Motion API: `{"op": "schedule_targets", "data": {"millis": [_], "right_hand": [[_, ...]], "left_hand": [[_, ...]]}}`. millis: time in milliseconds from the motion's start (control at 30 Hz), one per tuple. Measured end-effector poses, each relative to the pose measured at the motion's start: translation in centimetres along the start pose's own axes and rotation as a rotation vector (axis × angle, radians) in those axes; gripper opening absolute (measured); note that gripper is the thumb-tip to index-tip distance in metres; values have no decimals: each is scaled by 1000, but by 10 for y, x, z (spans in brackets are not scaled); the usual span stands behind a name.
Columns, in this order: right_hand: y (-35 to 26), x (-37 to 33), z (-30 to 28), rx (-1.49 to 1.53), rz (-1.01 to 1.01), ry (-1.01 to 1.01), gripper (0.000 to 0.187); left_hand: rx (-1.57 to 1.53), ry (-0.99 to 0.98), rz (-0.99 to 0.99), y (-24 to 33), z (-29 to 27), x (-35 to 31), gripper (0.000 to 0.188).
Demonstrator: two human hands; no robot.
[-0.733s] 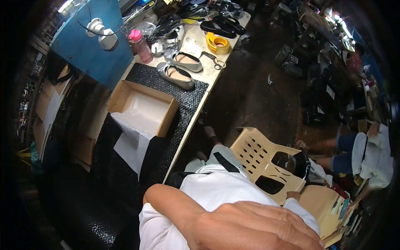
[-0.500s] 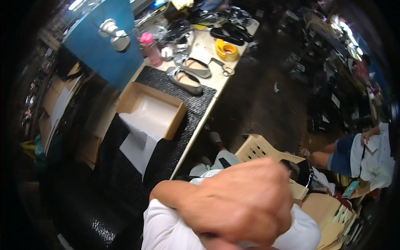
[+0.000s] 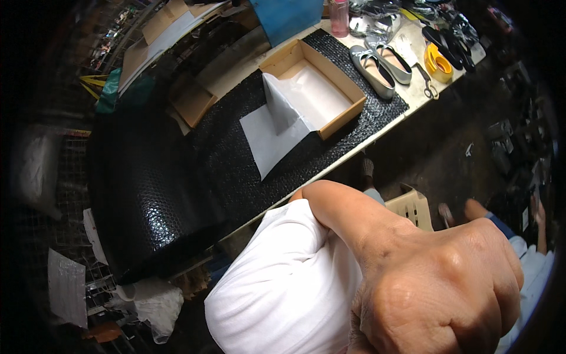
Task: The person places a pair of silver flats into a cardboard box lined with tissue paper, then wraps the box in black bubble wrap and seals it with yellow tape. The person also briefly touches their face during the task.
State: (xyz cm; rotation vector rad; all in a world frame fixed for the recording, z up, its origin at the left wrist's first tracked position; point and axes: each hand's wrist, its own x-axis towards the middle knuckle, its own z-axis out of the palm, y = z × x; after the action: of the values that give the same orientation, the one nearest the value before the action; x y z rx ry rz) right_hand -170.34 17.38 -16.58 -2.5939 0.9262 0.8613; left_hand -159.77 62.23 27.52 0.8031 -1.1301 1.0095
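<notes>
My left hand [image 3: 448, 283] is raised close to me at the lower right, its fingers curled into a fist. What it holds, if anything, is hidden. Its bent arm comes out of a white sleeve [image 3: 271, 283]. My right hand is out of view. Beyond the arm, an open cardboard box [image 3: 352, 114] rests on black bubble wrap [image 3: 236, 153] on the table. White tissue paper [image 3: 268, 138] lines it and folds out over its near left side. Beside the box sits a pair of silver-grey flat shoes [image 3: 377, 71]. No hand touches these things.
Scissors [image 3: 430, 88], yellow tape rolls [image 3: 437, 64] and black sandals [image 3: 445, 47] lie at the table's right end. A pink bottle [image 3: 339, 19] stands behind the box. Left is a large bubble-wrap roll [image 3: 147, 206]. A beige plastic chair [image 3: 413, 207] and another person [image 3: 530, 277] are at right.
My view has swung left, so the table and box appear farther right and higher. My left fist has moved rightward in the picture; more of its forearm shows.
</notes>
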Motion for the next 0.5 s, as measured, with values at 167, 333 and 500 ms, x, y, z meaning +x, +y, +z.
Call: {"op": "schedule_targets", "data": {"millis": [167, 333, 500], "right_hand": [[13, -5, -6, -20, -1, -25, 42], [43, -10, -11, -39, 45, -57, 42], [97, -5, -32, -128, 166, -100, 41]], "left_hand": [[60, 93, -85, 3, -17, -10, 33], [251, 324, -788, 5, -66, -72, 35], [702, 206, -1453, 52, -122, -187, 33]]}}
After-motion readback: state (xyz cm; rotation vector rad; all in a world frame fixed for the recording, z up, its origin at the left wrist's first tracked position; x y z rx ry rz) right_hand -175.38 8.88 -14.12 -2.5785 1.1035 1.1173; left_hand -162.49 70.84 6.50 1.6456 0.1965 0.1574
